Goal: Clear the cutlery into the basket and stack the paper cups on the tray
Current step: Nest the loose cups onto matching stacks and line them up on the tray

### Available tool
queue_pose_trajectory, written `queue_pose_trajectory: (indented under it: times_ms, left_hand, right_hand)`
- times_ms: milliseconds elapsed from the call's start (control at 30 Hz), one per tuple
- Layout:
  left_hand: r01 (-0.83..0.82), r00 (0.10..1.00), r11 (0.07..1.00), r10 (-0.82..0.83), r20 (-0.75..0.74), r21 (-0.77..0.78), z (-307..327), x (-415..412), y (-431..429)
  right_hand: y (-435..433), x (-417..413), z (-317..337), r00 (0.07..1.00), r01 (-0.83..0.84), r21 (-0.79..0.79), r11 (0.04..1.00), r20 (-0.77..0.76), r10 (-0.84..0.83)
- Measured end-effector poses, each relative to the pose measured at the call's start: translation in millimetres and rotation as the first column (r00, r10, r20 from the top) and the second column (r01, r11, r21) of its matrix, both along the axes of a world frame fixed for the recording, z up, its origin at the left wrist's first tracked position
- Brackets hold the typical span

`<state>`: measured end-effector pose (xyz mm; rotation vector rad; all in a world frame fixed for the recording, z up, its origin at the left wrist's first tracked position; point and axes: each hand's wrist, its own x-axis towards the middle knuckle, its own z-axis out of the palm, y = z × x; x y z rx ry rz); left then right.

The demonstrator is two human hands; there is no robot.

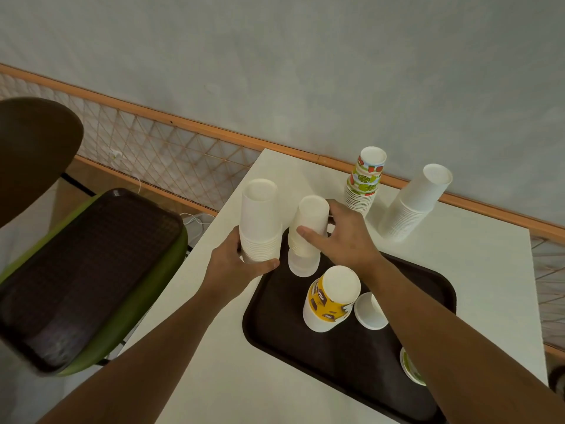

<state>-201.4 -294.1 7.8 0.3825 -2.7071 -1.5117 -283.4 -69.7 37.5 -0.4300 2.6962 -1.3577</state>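
My left hand (235,264) grips the base of a tall white stack of upturned paper cups (260,218) at the far left corner of the dark brown tray (345,368). My right hand (342,237) holds a second white cup stack (307,234), thumb on its near side, fingers round the back; it stands on the tray's far edge. Nearer on the tray stand a yellow-printed cup stack (331,298), a small white cup (368,312) and a green-printed cup (409,370) partly hidden by my right forearm. No cutlery or basket shows.
On the white table (477,249) beyond the tray stand a fruit-printed cup stack (365,182) and a leaning white cup stack (412,203), near the wall. To the left, a green chair (134,304) carries another dark tray (82,270). A dark round tabletop (33,148) sits far left.
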Motion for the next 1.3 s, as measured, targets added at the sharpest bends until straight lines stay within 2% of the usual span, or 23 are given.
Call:
queue_pose_trajectory:
  times_ms: [200,567,667,767,933,1033,1133,1300]
  left_hand:
    - [0.009,1.0,1.0,-0.009,-0.008,-0.008,1,1,-1]
    - [0.022,1.0,1.0,-0.022,-0.018,0.0,6,-4,1]
    - [0.031,0.999,0.999,-0.031,-0.022,-0.008,7,-4,3]
    - [0.036,0.999,0.999,-0.036,-0.019,-0.005,9,-3,5]
    - [0.032,0.999,0.999,-0.033,-0.038,-0.022,10,-4,5]
    - [0.041,0.998,0.999,-0.043,-0.049,-0.03,13,-6,5]
    - [0.052,0.997,0.998,-0.054,-0.062,-0.035,16,-8,4]
    - [0.064,0.993,0.997,-0.069,-0.098,-0.047,24,-9,4]
  right_hand:
    - [2,-8,-20,0.99,-0.128,0.059,0.99,0.073,0.124]
    - [13,-11,-29,0.951,-0.235,0.113,0.965,0.233,0.204]
    - [17,-14,-21,0.943,-0.251,0.103,0.963,0.252,0.219]
    - [23,-20,-1,0.928,-0.268,0.022,0.963,0.276,0.252]
    - [26,-27,53,0.943,-0.256,-0.113,0.96,0.19,0.274]
    - [15,-26,82,0.932,-0.339,-0.051,0.939,0.118,0.343]
    - [-3,-19,104,0.903,-0.422,0.054,0.905,0.114,0.414]
    - [-29,-12,115,0.89,-0.455,0.079,0.887,0.068,0.45]
